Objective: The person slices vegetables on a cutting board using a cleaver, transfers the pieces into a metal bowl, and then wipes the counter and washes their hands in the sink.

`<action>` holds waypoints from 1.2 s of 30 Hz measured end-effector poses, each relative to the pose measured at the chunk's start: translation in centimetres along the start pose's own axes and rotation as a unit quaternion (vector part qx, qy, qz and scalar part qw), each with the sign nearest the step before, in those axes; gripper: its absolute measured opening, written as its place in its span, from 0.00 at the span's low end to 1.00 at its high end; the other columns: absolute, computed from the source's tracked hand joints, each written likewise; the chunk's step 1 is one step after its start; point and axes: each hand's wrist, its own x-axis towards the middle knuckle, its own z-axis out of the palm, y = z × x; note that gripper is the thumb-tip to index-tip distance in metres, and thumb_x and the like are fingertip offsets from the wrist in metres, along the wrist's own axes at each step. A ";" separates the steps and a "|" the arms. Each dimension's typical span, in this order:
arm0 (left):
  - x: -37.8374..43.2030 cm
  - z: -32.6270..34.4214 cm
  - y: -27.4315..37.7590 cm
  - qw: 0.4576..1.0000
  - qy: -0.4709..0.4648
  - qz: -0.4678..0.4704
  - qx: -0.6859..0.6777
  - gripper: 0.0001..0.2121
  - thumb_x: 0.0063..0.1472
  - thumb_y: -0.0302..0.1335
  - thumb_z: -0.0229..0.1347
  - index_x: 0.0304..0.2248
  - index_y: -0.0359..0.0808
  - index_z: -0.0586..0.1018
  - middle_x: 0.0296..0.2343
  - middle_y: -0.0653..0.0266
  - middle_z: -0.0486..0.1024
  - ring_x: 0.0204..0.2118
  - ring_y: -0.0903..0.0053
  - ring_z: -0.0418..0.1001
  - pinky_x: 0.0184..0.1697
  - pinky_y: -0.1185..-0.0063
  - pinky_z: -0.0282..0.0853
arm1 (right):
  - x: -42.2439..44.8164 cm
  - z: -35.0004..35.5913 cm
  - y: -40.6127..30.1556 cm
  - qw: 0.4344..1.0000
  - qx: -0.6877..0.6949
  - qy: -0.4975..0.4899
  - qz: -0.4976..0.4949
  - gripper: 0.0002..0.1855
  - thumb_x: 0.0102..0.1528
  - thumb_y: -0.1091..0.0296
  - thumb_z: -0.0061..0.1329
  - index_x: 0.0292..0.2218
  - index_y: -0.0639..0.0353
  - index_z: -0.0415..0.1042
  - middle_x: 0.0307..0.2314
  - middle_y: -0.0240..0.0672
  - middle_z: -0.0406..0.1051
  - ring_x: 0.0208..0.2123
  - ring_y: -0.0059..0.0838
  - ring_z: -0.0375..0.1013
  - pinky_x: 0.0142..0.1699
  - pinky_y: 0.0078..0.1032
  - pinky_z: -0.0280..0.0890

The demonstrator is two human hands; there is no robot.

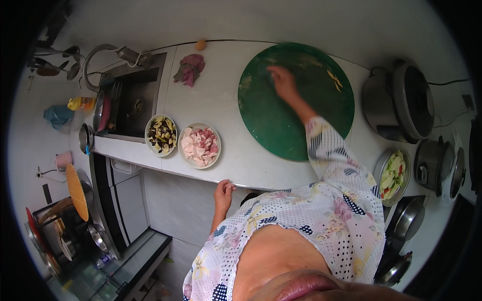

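My right hand (285, 84) reaches over the large round green cutting board (293, 128), its fingers pointing to the board's upper left part. Motion blurs the fingertips, so I cannot tell whether they hold something small. A few thin yellowish strips (334, 81) lie on the board's right side, and pale residue marks its surface. My left hand (223, 193) hangs at the counter's front edge with loosely bent fingers, and nothing shows in it. Left of the board stand a white bowl of cut raw meat (199, 146) and a bowl of dark and pale chopped pieces (162, 135).
A sink (137, 90) with a faucet (90, 67) is at left. A crumpled cloth (191, 69) and an egg (200, 45) lie near the wall. On the right are a large electric cooker (399, 101), a smaller cooker (433, 165) and a metal bowl of sliced vegetables (392, 177).
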 end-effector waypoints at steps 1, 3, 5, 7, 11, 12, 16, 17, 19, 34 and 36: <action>-0.2 -0.3 -0.3 1.000 0.007 -0.009 0.015 0.08 0.53 0.19 0.43 0.34 0.28 0.66 0.23 0.62 0.71 0.24 0.82 0.69 0.30 0.86 0.65 | 2.9 0.2 1.6 0.998 -0.063 0.012 -0.027 0.11 0.44 0.79 0.38 0.32 0.60 0.68 0.30 0.42 0.67 0.32 0.38 0.66 0.39 0.27 0.60; -0.8 -0.8 -0.8 0.999 0.017 -0.018 0.030 0.08 0.53 0.19 0.43 0.34 0.28 0.66 0.22 0.62 0.71 0.24 0.82 0.69 0.29 0.86 0.65 | 5.7 1.8 3.6 0.991 -0.121 0.021 -0.055 0.11 0.44 0.78 0.38 0.31 0.60 0.68 0.30 0.42 0.67 0.31 0.39 0.66 0.38 0.30 0.60; -1.2 -0.9 -0.9 0.998 0.023 -0.027 0.046 0.08 0.53 0.19 0.43 0.34 0.29 0.66 0.22 0.62 0.71 0.24 0.82 0.69 0.29 0.85 0.65 | 5.8 3.6 5.1 0.973 -0.212 0.002 -0.088 0.12 0.41 0.79 0.38 0.29 0.57 0.69 0.29 0.42 0.67 0.30 0.42 0.65 0.38 0.32 0.59; -2.0 -0.9 -0.8 0.999 0.038 -0.029 0.019 0.08 0.53 0.20 0.43 0.34 0.29 0.66 0.22 0.62 0.70 0.24 0.82 0.69 0.29 0.85 0.65 | 2.4 6.1 3.0 0.974 -0.169 -0.050 -0.141 0.14 0.38 0.80 0.37 0.28 0.55 0.69 0.26 0.39 0.67 0.30 0.41 0.64 0.37 0.32 0.58; -2.2 -0.7 -1.7 0.999 0.024 -0.027 0.010 0.08 0.53 0.20 0.43 0.34 0.29 0.66 0.21 0.62 0.70 0.24 0.82 0.69 0.28 0.85 0.64 | -8.3 4.9 -2.7 0.977 -0.022 -0.172 -0.126 0.13 0.38 0.83 0.37 0.26 0.57 0.69 0.28 0.38 0.66 0.32 0.37 0.62 0.40 0.29 0.57; -2.0 -0.7 -1.5 0.999 0.022 -0.028 0.007 0.08 0.53 0.20 0.43 0.34 0.29 0.66 0.21 0.62 0.70 0.24 0.82 0.69 0.28 0.85 0.64 | -10.4 3.7 -4.4 0.972 -0.014 -0.221 -0.079 0.12 0.40 0.82 0.37 0.27 0.58 0.69 0.29 0.38 0.66 0.32 0.37 0.63 0.40 0.28 0.57; -0.5 -0.8 -0.3 1.000 0.013 -0.003 0.023 0.08 0.53 0.20 0.43 0.34 0.29 0.66 0.22 0.62 0.70 0.24 0.82 0.69 0.28 0.85 0.64 | -13.1 0.2 -7.1 0.933 0.095 -0.324 0.125 0.10 0.44 0.80 0.38 0.30 0.60 0.69 0.30 0.39 0.67 0.33 0.37 0.65 0.41 0.25 0.59; -0.3 -1.1 -0.2 0.999 0.022 0.009 0.030 0.08 0.53 0.20 0.43 0.34 0.29 0.66 0.22 0.62 0.70 0.24 0.82 0.69 0.28 0.85 0.64 | -12.5 -0.7 -7.3 0.949 0.106 -0.260 0.146 0.10 0.44 0.80 0.38 0.30 0.61 0.68 0.30 0.39 0.67 0.34 0.37 0.65 0.41 0.25 0.59; 0.0 -1.6 -0.7 1.000 0.023 0.007 0.013 0.08 0.53 0.20 0.43 0.34 0.30 0.66 0.22 0.62 0.70 0.24 0.82 0.69 0.29 0.86 0.64 | -9.9 -2.4 -5.0 0.981 0.061 -0.127 0.136 0.12 0.44 0.81 0.37 0.31 0.61 0.68 0.30 0.40 0.67 0.35 0.38 0.65 0.40 0.24 0.59; 0.7 -6.3 -2.6 0.995 -0.071 -0.009 -0.063 0.08 0.54 0.20 0.42 0.35 0.28 0.65 0.23 0.60 0.70 0.24 0.80 0.70 0.27 0.86 0.65 | -19.3 -1.7 -8.4 0.984 -0.123 -0.109 0.062 0.10 0.42 0.82 0.40 0.28 0.58 0.70 0.29 0.38 0.67 0.35 0.38 0.63 0.38 0.28 0.60; 2.0 -8.2 -2.2 0.995 -0.087 -0.008 -0.054 0.08 0.54 0.20 0.42 0.35 0.28 0.65 0.24 0.60 0.70 0.24 0.80 0.70 0.26 0.86 0.65 | -16.0 -0.4 -8.6 0.989 -0.137 -0.017 0.050 0.10 0.43 0.80 0.39 0.28 0.59 0.70 0.29 0.38 0.67 0.35 0.39 0.63 0.37 0.28 0.60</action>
